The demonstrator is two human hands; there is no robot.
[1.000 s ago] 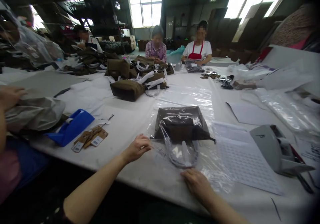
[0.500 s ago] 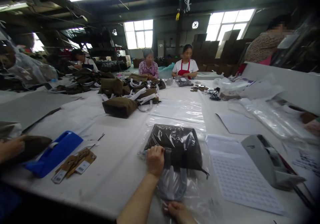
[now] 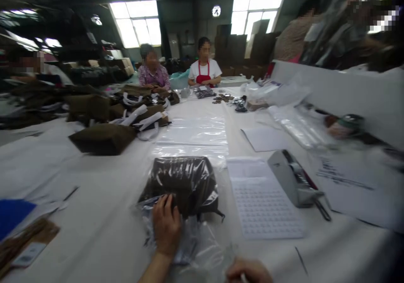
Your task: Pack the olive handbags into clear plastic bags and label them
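Note:
A dark brown fabric bag (image 3: 189, 178) lies inside a clear plastic bag (image 3: 210, 243) on the white table. My left hand (image 3: 166, 226) rests on its lower part, fingers laid over the plastic and the folded grey-white straps, palm down. At the bottom edge, my right hand (image 3: 249, 270) is blurred and partly cut off, its fingers curled together at the lower right edge of the clear plastic.
Right of the bag lie a printed sheet (image 3: 267, 199) and a grey tape dispenser (image 3: 295, 180). Flat plastic bags (image 3: 192, 136) lie beyond. Brown bags (image 3: 104, 138) are piled at the left, near tags (image 3: 30, 251) and a blue object (image 3: 14, 215). People sit across the table.
The view has turned right and moved closer. My left hand has gone from a closed grip to lying flat on the bag. The strap loop that hung below is now bunched under it.

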